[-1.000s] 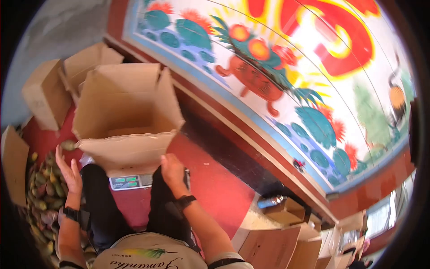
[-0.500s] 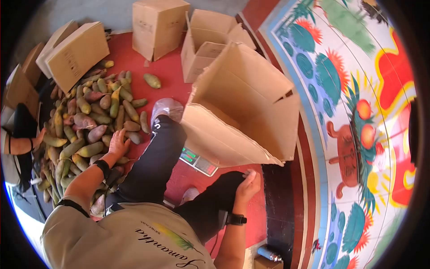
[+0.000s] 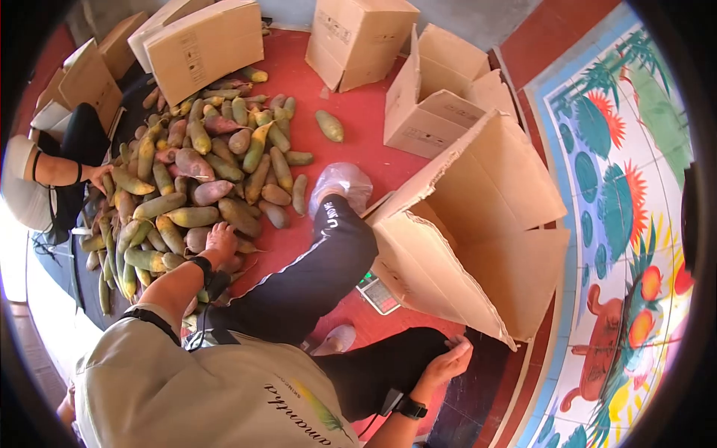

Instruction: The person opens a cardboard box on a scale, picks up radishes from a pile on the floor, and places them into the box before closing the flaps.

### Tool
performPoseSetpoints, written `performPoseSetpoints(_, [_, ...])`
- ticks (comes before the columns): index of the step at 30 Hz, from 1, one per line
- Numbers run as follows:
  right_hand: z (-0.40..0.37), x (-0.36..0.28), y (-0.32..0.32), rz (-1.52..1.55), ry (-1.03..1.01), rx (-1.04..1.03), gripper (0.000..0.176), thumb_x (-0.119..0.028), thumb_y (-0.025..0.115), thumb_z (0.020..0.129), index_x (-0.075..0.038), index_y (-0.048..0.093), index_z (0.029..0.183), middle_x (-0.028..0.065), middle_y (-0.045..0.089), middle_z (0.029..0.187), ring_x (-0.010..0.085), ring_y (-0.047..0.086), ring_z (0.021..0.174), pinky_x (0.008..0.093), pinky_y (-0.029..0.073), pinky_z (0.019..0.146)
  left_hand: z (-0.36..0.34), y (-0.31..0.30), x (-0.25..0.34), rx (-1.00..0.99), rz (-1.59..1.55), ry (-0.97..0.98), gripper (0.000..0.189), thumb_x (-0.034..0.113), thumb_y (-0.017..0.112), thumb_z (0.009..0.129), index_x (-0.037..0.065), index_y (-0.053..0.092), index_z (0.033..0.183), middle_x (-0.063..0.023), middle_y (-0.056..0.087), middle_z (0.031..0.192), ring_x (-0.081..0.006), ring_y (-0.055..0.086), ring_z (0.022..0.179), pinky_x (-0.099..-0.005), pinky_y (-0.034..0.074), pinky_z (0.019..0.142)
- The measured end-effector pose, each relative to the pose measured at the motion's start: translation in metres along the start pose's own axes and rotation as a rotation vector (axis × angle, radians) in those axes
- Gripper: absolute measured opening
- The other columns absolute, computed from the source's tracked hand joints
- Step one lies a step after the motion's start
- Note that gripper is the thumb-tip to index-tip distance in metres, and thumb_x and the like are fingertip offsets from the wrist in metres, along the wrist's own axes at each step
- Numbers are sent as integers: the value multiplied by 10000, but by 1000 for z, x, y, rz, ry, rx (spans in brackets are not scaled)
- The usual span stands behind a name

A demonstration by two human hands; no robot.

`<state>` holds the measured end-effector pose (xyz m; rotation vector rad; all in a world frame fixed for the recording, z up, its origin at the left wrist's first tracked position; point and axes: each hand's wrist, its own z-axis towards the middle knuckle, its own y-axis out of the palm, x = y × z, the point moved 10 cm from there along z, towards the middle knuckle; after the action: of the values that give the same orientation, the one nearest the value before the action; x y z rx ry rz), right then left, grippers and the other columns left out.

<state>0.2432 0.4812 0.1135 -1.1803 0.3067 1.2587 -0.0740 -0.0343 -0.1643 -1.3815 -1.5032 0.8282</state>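
Observation:
My left hand (image 3: pixel 221 243) lies on the near side of a pile of long green and reddish radishes (image 3: pixel 196 216), its fingers slightly bent and apart over them. No radish shows clearly gripped; what is under the palm is hidden. My right hand (image 3: pixel 448 360) rests by my right knee, fingers loosely bent, with nothing in it. Between my legs and the wall stands a large open cardboard box (image 3: pixel 418 257), flaps up. Part of a digital scale (image 3: pixel 379 295) with a lit green display shows at the foot of that box.
Another person's hand (image 3: pixel 98 178) touches the pile's left edge. Behind the pile lean flattened boxes (image 3: pixel 216 48). A closed carton (image 3: pixel 358 41) and a smaller open box (image 3: pixel 422 123) stand at the back. One radish (image 3: pixel 329 126) lies apart on the red floor. A painted tile wall (image 3: pixel 597 246) borders the right.
The view has swung left, so everything sits farther right and lower. My left hand has shifted slightly left and nearer over the pile. My right hand stays by the knee.

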Motion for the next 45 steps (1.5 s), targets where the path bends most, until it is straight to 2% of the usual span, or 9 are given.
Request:
performPoseSetpoints(2, [1, -3, 1, -18, -3, -12, 407, -286, 356, 994, 27, 568, 843, 92, 557, 718, 170, 530, 623, 285, 449, 594, 0, -33, 10, 171, 51, 31, 538, 250, 641, 727, 73, 503, 1216, -154, 434, 1288, -336, 395, 1218, -422, 364, 998])
performPoseSetpoints(4, [1, -6, 0, -39, -7, -11, 417, -296, 352, 997, 26, 561, 835, 89, 550, 721, 170, 527, 631, 285, 448, 595, -1, -54, 11, 155, 22, 12, 588, 220, 660, 709, 61, 473, 1244, -156, 429, 1286, -339, 375, 1228, -436, 341, 1010])
performPoseSetpoints(10, [3, -1, 3, -32, -7, -17, 435, -316, 346, 1000, 23, 548, 818, 85, 538, 737, 167, 515, 640, 287, 442, 599, 21, -94, -44, 391, 72, -167, 629, 182, 695, 684, 90, 463, 1262, -116, 404, 1334, -290, 350, 1269, -432, 337, 1009])
performPoseSetpoints(16, [5, -4, 4, -56, -15, -28, 414, -287, 355, 996, 35, 538, 810, 110, 536, 716, 194, 516, 622, 308, 442, 588, 17, -78, -81, 143, 224, -173, 542, 139, 577, 748, 44, 462, 1269, -100, 429, 1329, -281, 306, 1315, -494, 293, 1022])
performPoseSetpoints(18, [5, -6, 6, -56, -10, -33, 414, -287, 355, 997, 33, 534, 804, 110, 532, 712, 194, 513, 623, 310, 439, 590, 17, -71, -75, 125, 430, -80, 456, 124, 586, 744, 62, 520, 1191, -100, 469, 1233, -282, 370, 1248, -466, 332, 983])
performPoseSetpoints(24, [4, -6, 2, -73, -17, -17, 426, -313, 353, 1000, 23, 553, 831, 79, 529, 719, 169, 511, 627, 286, 448, 594, 16, -85, -70, 186, 451, -34, 212, 86, 579, 756, 83, 573, 968, -99, 477, 1048, -254, 460, 1049, -392, 397, 868])
performPoseSetpoints(32, [4, -5, 6, -7, -10, -5, 413, -304, 376, 993, 21, 564, 821, 88, 547, 711, 171, 518, 606, 287, 440, 581, 7, -79, -61, 36, 581, -27, 538, 137, 703, 696, 149, 454, 1172, -102, 499, 1115, -276, 493, 1079, -391, 415, 894])
performPoseSetpoints(36, [4, -14, 5, -41, -61, 12, 410, -290, 372, 992, 23, 556, 800, 88, 545, 698, 169, 516, 591, 296, 438, 579, -14, -105, -32, -61, 531, -56, 573, 169, 713, 709, 185, 448, 1216, -107, 470, 1142, -287, 481, 1091, -400, 431, 878])
performPoseSetpoints(45, [1, -12, -5, -34, -29, 6, 298, -186, 413, 972, 28, 561, 826, 130, 579, 744, 202, 554, 620, 320, 470, 593, -16, -67, -64, -138, 547, -77, 695, 148, 654, 781, 166, 317, 1389, -146, 427, 1291, -268, 560, 1081, -341, 523, 807])
